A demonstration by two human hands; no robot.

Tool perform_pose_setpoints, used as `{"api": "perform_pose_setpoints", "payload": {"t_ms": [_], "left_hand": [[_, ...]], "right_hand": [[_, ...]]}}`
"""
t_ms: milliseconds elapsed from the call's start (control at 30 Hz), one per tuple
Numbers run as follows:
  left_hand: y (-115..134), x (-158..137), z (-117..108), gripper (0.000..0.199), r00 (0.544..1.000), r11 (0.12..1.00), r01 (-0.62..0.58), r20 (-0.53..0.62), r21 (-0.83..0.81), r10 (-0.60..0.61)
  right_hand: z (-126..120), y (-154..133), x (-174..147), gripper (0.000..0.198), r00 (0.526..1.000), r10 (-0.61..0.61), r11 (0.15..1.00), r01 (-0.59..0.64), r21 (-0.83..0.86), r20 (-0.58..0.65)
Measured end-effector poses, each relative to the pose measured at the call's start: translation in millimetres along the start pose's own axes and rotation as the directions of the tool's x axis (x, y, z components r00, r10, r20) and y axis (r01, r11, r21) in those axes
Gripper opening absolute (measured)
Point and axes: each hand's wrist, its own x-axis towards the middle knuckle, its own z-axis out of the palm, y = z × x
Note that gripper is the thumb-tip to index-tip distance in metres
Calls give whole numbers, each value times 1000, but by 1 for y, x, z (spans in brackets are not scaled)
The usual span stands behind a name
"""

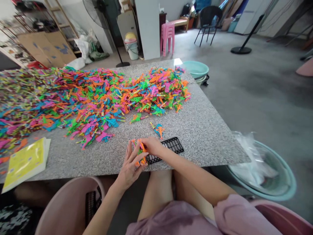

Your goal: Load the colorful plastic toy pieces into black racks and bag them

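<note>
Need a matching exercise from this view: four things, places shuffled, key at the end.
Things
1. Bunched orange-and-green plastic pieces
2. Black rectangular plastic grid tray
3. Flat yellow-and-white packet
4. Stacked pink plastic stools

Places
A. At the near left of the speckled grey stone-look table
B. On the smooth grey floor, beside the square white pillar
C. Between the left grip and the right grip
D. On the table, partly hidden by the right forearm

Pairs: 1-C; 2-D; 3-A; 4-B
</note>
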Motion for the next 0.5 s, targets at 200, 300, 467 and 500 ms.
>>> {"api": "perform_pose_setpoints", "payload": {"t_ms": [200,300,467,500], "left_hand": [[-4,-1,-3,33,999,995,-41,-2,88,42],[-5,-5,2,33,999,997,-16,-28,72,18],[-7,-7,2,31,1000,1000,-8,-13,27,9],[-8,-7,0,31,1000,1000,-3,0,22,3]], "right_hand": [[-20,23,9,22,989,-145,989,146,-19,12],[-47,52,22,31,980,-169,954,136,-266,-103],[-75,91,38,23,923,-291,760,382,-526,251],[-77,97,36,23,913,-286,751,402,-523,291]]}}
